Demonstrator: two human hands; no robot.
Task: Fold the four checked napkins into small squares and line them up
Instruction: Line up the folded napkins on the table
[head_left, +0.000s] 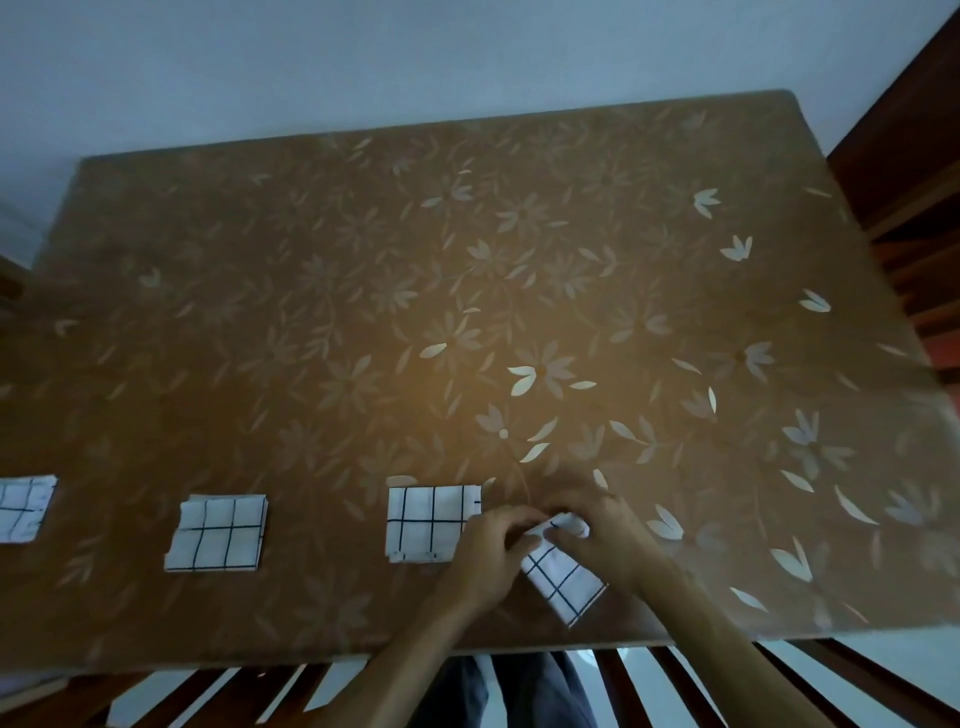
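Both bare forearms are stretched in from the 6 o'clock edge of the view and are angled toward each other. The left hand (491, 545) and the right hand (605, 535) are brought close together at about 5 o'clock, backs turned upward. The fingers of both are curled, and the folded end of a napkin (563, 577) is pinched by them.

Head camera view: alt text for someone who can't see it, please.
A left hand and right hand grip a partly folded checked napkin, askew at the near edge of a floral table. Left of it, three folded squares sit in a row: nearest napkin, middle napkin, far-left napkin.
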